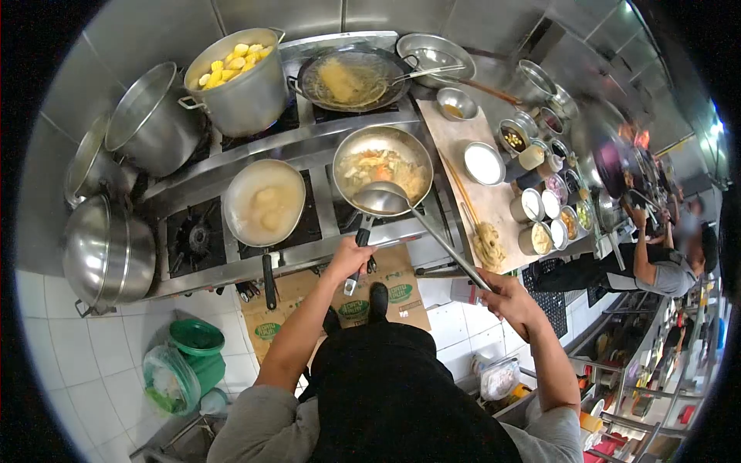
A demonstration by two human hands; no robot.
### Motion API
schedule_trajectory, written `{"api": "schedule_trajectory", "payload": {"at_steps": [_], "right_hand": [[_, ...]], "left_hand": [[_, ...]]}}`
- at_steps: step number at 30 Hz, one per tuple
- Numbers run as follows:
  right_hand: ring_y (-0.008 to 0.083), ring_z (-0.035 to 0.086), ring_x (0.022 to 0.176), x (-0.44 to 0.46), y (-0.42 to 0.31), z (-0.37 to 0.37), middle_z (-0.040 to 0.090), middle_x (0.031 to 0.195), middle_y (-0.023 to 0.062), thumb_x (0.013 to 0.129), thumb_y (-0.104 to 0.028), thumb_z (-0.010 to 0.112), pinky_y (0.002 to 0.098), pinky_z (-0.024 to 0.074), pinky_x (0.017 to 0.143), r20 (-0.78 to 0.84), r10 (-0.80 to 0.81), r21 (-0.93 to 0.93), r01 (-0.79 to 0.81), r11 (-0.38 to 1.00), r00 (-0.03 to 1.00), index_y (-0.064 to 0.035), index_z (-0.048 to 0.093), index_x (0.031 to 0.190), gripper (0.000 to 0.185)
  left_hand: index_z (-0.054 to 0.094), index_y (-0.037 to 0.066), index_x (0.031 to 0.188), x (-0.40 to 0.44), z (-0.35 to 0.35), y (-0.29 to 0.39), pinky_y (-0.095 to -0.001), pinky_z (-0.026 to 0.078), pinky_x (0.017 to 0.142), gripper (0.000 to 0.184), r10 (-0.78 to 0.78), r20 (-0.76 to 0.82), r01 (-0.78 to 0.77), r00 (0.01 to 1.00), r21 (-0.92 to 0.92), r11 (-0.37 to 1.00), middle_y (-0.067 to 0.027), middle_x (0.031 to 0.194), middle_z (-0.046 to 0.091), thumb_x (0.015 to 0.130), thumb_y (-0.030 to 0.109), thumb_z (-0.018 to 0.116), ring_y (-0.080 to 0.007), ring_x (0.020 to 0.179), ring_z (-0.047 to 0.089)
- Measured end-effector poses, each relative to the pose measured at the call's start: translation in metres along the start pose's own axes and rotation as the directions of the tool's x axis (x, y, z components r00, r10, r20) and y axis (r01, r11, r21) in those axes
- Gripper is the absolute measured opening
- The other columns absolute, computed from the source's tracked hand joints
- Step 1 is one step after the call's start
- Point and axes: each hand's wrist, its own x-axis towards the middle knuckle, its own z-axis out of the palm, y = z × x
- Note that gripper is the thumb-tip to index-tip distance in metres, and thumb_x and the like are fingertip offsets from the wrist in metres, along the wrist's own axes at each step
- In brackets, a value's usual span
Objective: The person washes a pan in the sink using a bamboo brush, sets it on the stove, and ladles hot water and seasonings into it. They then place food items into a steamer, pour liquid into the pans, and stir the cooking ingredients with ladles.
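My left hand [351, 259] is closed around the black handle of a steel frying pan [342, 154], which sits on a front burner. Chopped food [386, 171] in pale and orange pieces lies in that pan. In my right hand [507, 299] is the long metal handle of a ladle [380, 198]. The ladle's bowl is over the near side of the pan and hides some of the food; whether it touches the pan I cannot tell. Left of it, a second pan [265, 203] holds cloudy liquid with pale pieces, its black handle toward me.
Behind stand a pot of corn [235, 96] and a wok [353, 77] with something frying in oil. Large steel pots [154, 123] crowd the left. A board [455, 135] with bowls and condiment containers is at the right. Another person [665, 262] works at the far right.
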Motion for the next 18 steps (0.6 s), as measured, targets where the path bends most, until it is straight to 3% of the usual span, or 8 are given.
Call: {"api": "schedule_trajectory", "payload": {"at_steps": [2, 6, 7, 9, 12, 13, 16, 18], "right_hand": [[0.0089, 0.047, 0.054, 0.012, -0.001, -0.002, 0.055, 0.070, -0.0003, 0.092, -0.008, 0.062, 0.0262, 0.0438, 0.049, 0.027, 0.050, -0.008, -0.050, 0.999, 0.998, -0.0094, 0.050, 0.146, 0.056], [0.0115, 0.057, 0.057, 0.046, 0.007, -0.016, 0.062, 0.071, 0.0070, 0.092, -0.009, 0.064, 0.0305, 0.0495, 0.054, -0.051, -0.304, -0.376, 0.263, 0.889, 0.951, -0.0074, 0.053, 0.142, 0.051], [0.0119, 0.058, 0.057, 0.044, 0.004, -0.015, 0.062, 0.071, 0.0079, 0.092, -0.008, 0.063, 0.0307, 0.0500, 0.055, -0.062, -0.298, -0.360, 0.257, 0.897, 0.953, -0.0071, 0.053, 0.142, 0.051], [0.0128, 0.060, 0.057, 0.044, -0.004, -0.014, 0.064, 0.073, 0.0097, 0.092, -0.005, 0.062, 0.0312, 0.0509, 0.057, -0.090, -0.303, -0.330, 0.258, 0.908, 0.949, -0.0066, 0.054, 0.141, 0.050], [0.0121, 0.059, 0.056, 0.036, 0.001, -0.019, 0.064, 0.074, 0.0090, 0.092, -0.003, 0.063, 0.0300, 0.0503, 0.058, -0.118, -0.513, -0.394, 0.434, 0.810, 0.850, -0.0064, 0.055, 0.141, 0.050], [0.0115, 0.058, 0.061, 0.024, -0.001, -0.024, 0.064, 0.076, 0.0086, 0.090, -0.003, 0.065, 0.0300, 0.0504, 0.061, -0.099, -0.285, -0.207, 0.260, 0.943, 0.954, -0.0058, 0.056, 0.140, 0.050], [0.0124, 0.062, 0.070, 0.018, 0.005, -0.044, 0.065, 0.080, 0.0080, 0.090, -0.002, 0.065, 0.0302, 0.0512, 0.066, -0.065, -0.040, -0.186, 0.028, 0.982, 0.997, -0.0045, 0.056, 0.138, 0.049], [0.0171, 0.064, 0.071, 0.022, 0.001, -0.055, 0.068, 0.085, 0.0144, 0.088, -0.005, 0.066, 0.0324, 0.0515, 0.068, -0.041, -0.098, -0.293, 0.082, 0.952, 0.994, -0.0038, 0.056, 0.137, 0.050]], "left_hand": [[0.051, 0.005, 0.077, 0.000, -0.001, 0.004, -0.0297, 0.038, 0.037, 0.022, -0.025, -0.021, 0.026, 0.999, 0.036, 0.999, -0.0006, 0.054, 0.051, 0.092, 0.012, 0.065, -0.0110, 0.039, 0.050], [0.053, 0.000, 0.086, -0.015, 0.006, 0.025, -0.0325, 0.041, 0.039, 0.018, 0.025, -0.072, -0.017, 0.997, 0.105, 0.994, -0.0032, 0.061, 0.055, 0.092, 0.011, 0.066, -0.0118, 0.039, 0.050], [0.053, -0.001, 0.089, -0.011, 0.008, 0.005, -0.0334, 0.041, 0.039, 0.017, -0.035, -0.090, 0.046, 0.995, 0.123, 0.991, -0.0043, 0.059, 0.055, 0.091, 0.010, 0.066, -0.0136, 0.039, 0.051], [0.053, -0.001, 0.088, 0.000, 0.009, -0.045, -0.0334, 0.041, 0.039, 0.018, 0.035, -0.147, -0.016, 0.988, 0.134, 0.991, -0.0048, 0.057, 0.055, 0.090, 0.011, 0.066, -0.0142, 0.039, 0.052], [0.055, -0.001, 0.083, 0.008, 0.012, -0.049, -0.0330, 0.041, 0.039, 0.018, 0.047, -0.135, -0.023, 0.990, 0.175, 0.984, -0.0050, 0.053, 0.054, 0.090, 0.011, 0.067, -0.0143, 0.039, 0.053], [0.056, -0.001, 0.085, 0.010, 0.011, -0.049, -0.0328, 0.041, 0.039, 0.016, 0.031, -0.104, -0.013, 0.994, 0.172, 0.985, -0.0051, 0.052, 0.054, 0.091, 0.011, 0.066, -0.0142, 0.039, 0.053], [0.058, 0.000, 0.084, 0.020, 0.009, -0.051, -0.0321, 0.042, 0.040, 0.015, -0.038, -0.077, 0.044, 0.996, 0.075, 0.996, -0.0040, 0.054, 0.054, 0.090, 0.012, 0.065, -0.0134, 0.040, 0.053], [0.058, 0.001, 0.082, 0.023, 0.008, -0.057, -0.0319, 0.042, 0.041, 0.016, -0.113, -0.090, 0.116, 0.989, 0.028, 0.993, -0.0032, 0.055, 0.054, 0.090, 0.012, 0.065, -0.0131, 0.040, 0.052]]}}
